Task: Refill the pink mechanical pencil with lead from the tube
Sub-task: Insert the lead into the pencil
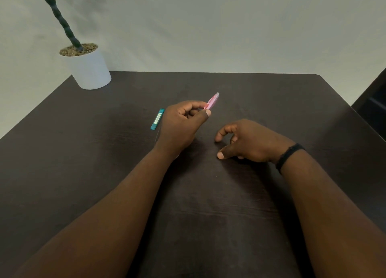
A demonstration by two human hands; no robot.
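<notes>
The pink mechanical pencil [213, 100] is translucent and slim, raised off the table [271, 110], angled up and to the right, its lower part hidden. The lead tube [157, 119] is a flat teal case with a pale label, lying on the table just left of it.

A dark brown wooden table [208, 204] fills most of the view, its grain faintly visible. Behind its far edge stands a plain pale wall [208, 27] — evenly lit, without windows. At the far right edge a dark piece of furniture [373, 102] shows only partly.
</notes>
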